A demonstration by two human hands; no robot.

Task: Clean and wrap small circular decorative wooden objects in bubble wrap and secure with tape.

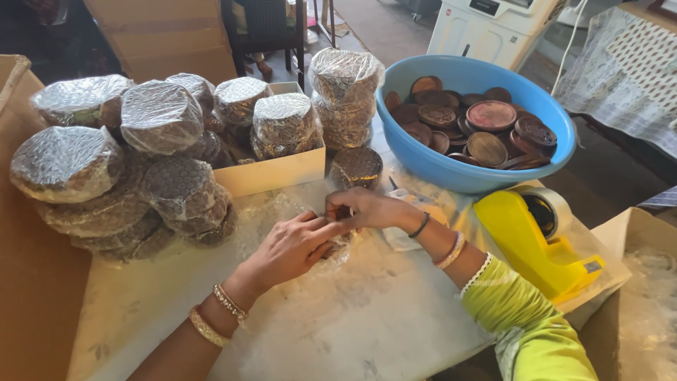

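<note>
Left hand [289, 247] and right hand [363, 208] both pinching bubble-wrap sheet [282, 212] on counter [352, 317]; wrapped discs [162, 116] beyond left hand, yellow tape dispenser [536, 243] beside right.

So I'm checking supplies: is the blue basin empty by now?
No, the blue basin holds a heap of round brown discs, piled up inside it.

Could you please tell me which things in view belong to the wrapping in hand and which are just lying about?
In use:
left hand and right hand, together on a bubble-wrapped piece
blue tub of brown discs
yellow tape dispenser
wrapped bundles

Lying about:
white machine
patterned cloth
chair
</note>
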